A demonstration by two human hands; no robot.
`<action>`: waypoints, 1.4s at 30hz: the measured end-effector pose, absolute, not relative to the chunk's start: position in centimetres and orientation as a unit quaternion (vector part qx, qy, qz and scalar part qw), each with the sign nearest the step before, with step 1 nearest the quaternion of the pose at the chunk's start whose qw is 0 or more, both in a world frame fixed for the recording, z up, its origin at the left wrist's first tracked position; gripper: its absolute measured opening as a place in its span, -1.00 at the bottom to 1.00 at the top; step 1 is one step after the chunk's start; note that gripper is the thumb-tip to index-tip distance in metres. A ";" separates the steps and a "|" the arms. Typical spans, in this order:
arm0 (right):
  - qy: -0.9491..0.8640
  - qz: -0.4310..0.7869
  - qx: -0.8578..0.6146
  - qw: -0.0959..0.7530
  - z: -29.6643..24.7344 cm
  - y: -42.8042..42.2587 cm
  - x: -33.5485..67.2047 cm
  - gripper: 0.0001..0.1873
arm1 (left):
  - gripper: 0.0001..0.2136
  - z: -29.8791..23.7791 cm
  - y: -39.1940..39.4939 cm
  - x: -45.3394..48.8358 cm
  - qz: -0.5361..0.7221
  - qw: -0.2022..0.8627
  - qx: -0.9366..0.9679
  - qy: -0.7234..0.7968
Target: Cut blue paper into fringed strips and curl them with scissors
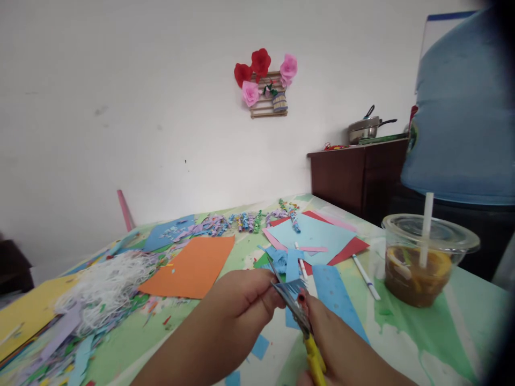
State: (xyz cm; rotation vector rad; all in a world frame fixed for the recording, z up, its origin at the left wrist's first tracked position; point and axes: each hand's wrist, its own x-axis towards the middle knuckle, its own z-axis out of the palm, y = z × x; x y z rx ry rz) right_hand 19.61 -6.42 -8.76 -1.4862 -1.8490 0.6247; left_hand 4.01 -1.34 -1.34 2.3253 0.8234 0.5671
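My left hand (245, 305) is closed, pinching a small piece of blue paper (295, 287) whose edge is cut into a fringe. In my right hand (336, 327) are scissors with yellow handles (315, 358), their blades slightly apart and lying at the paper. The right fingers around the handles are partly hidden. Just beyond my hands lie fringed blue scraps (277, 258). A long blue paper strip (338, 295) rests to the right, and small blue cut pieces (260, 347) are scattered nearby.
A lidded cup of brown drink with a straw (418, 273) stands at right, near a white marker (366, 277). Orange paper (193, 268), white shredded strands (108, 289) and curled paper pieces (245, 221) cover the left and back. A person in a blue shirt (462, 118) is at right.
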 end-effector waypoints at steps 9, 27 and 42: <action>-0.697 0.268 -0.554 0.367 -8.9 -5.9 19.6 -0.43 | -0.79 -1.2 -1.0 4.3 0.193 0.429 0.811 0.348; -0.718 0.278 -0.513 0.380 -8.2 -6.3 19.7 -0.76 | -0.87 -1.6 0.1 3.5 0.208 0.488 0.766 0.364; -0.722 0.243 -0.463 0.454 -13.6 -4.6 20.2 -0.28 | -0.83 -1.0 -0.5 4.2 0.303 0.431 0.759 0.383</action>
